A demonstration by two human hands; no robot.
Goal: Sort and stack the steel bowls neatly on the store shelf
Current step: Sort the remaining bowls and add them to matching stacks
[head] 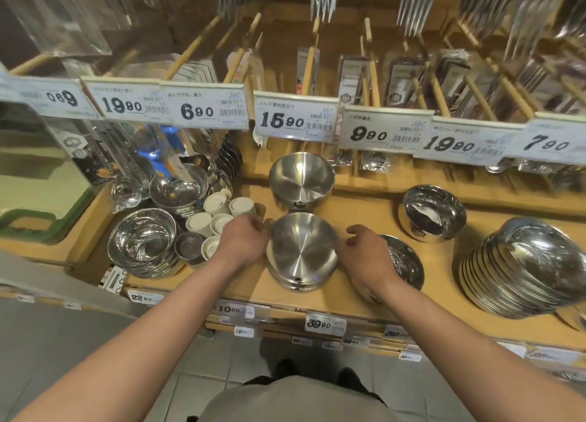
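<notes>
A stack of brushed steel bowls [302, 252] stands at the front middle of the wooden shelf [358, 212], its top bowl slightly tilted. My left hand [245, 242] is at the stack's left rim, fingers loosely curled, touching it. My right hand [364, 253] hovers just right of the stack with relaxed fingers, a small gap from the rim. Behind the stack sits another brushed bowl stack [301, 177]. A shiny bowl [434, 212] stands at the right, and shiny bowl stacks [142, 241] [179, 187] stand at the left.
White cups [215, 215] and a small dark steel cup [190, 247] crowd the shelf left of my left hand. A shallow steel dish [407, 263] lies partly under my right hand, and a leaning pile of steel dishes [523, 269] is far right. Price tags [295, 120] hang overhead.
</notes>
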